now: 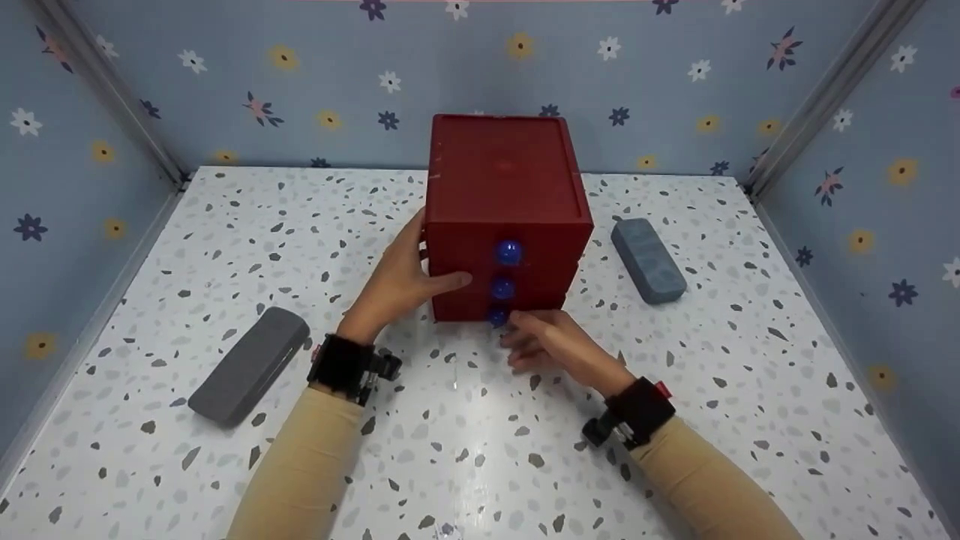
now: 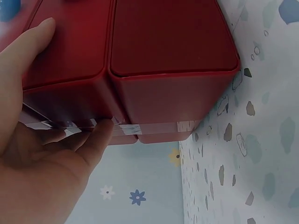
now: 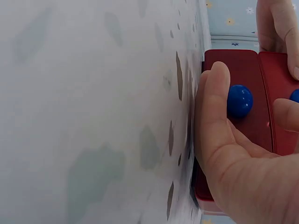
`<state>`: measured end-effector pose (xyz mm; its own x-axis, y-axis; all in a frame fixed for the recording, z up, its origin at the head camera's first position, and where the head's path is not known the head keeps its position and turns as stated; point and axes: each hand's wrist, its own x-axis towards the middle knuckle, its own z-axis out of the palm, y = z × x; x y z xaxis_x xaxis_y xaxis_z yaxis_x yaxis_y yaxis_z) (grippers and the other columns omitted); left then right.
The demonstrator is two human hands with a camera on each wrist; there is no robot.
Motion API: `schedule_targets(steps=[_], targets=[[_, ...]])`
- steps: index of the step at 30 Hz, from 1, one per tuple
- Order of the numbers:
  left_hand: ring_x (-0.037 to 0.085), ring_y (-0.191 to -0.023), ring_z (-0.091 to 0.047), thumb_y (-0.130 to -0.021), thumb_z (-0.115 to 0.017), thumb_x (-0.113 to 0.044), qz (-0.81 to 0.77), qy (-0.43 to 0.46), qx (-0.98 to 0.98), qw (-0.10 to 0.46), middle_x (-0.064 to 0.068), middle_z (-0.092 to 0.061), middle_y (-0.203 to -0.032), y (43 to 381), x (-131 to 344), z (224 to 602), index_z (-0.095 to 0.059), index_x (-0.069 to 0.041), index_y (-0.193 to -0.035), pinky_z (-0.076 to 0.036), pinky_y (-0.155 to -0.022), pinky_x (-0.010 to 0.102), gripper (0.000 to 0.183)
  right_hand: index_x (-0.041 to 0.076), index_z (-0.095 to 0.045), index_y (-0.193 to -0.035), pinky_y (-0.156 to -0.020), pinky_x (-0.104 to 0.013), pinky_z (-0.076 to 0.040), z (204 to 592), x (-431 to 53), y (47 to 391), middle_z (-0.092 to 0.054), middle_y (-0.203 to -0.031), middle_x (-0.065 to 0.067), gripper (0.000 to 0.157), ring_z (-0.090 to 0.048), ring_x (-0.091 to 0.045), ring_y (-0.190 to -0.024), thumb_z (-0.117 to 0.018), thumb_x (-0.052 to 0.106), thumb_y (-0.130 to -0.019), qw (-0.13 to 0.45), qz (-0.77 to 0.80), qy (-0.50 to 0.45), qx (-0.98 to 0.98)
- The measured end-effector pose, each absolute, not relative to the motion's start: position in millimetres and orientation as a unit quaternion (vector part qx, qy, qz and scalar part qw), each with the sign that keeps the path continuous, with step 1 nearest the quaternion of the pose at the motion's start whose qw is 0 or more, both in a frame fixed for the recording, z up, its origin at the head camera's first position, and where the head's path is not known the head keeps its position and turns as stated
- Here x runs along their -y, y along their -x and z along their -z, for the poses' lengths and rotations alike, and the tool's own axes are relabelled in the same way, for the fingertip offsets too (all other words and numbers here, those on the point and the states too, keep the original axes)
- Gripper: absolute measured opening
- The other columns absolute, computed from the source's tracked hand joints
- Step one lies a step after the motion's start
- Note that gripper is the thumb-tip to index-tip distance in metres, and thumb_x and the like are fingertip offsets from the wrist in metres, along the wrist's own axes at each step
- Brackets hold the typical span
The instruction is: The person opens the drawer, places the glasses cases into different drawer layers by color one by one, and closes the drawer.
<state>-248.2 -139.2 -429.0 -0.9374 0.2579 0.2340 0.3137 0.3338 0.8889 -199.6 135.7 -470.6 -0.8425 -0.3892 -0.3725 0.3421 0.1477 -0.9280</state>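
Observation:
A red three-drawer box (image 1: 504, 169) with round blue knobs stands against the back of the table, all its drawers closed. My left hand (image 1: 397, 274) holds the box's left side, with the thumb on the middle drawer's front and the other fingers along the side wall, as the left wrist view shows. At the bottom drawer's blue knob (image 3: 239, 101), my right hand (image 3: 224, 154) has its fingers extended beside the knob and its thumb apart from it. Whether a fingertip touches that knob, I cannot tell.
A dark grey oblong case (image 1: 249, 366) lies to the left of the left forearm. To the right of the box is a blue-grey oblong case (image 1: 649, 261). Flower-patterned panels (image 1: 480, 67) enclose the speckled white tabletop (image 1: 465, 465) at the back and sides.

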Motion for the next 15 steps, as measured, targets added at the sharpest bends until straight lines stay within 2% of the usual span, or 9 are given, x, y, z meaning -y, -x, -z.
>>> schedule_targets(steps=[8,15], targets=[[0.014,-0.136,-0.054,-0.081,-0.095,-0.034,0.550,0.170,0.818,0.023,-0.006,-0.054,-0.149,248.6,138.1,429.1,-0.037,-0.034,-0.161,-0.052,-0.109,0.040,0.099,-0.010,-0.071,-0.122,-0.078,-0.037,-0.066,474.5,-122.0,205.7,-0.076,-0.109,-0.021,0.047,-0.075,-0.023,-0.083,-0.061,0.033,-0.108,0.288,0.643,0.016,-0.709],[0.018,-0.139,-0.053,-0.083,-0.094,-0.028,0.552,0.170,0.816,0.020,-0.002,-0.053,-0.153,250.5,139.4,429.8,-0.034,-0.030,-0.164,-0.051,-0.111,0.042,0.101,-0.007,-0.074,-0.115,-0.072,-0.038,-0.066,476.4,-117.3,209.4,-0.078,-0.103,-0.019,0.051,-0.075,-0.022,-0.075,-0.066,0.042,-0.104,0.283,0.635,-0.004,-0.719]])
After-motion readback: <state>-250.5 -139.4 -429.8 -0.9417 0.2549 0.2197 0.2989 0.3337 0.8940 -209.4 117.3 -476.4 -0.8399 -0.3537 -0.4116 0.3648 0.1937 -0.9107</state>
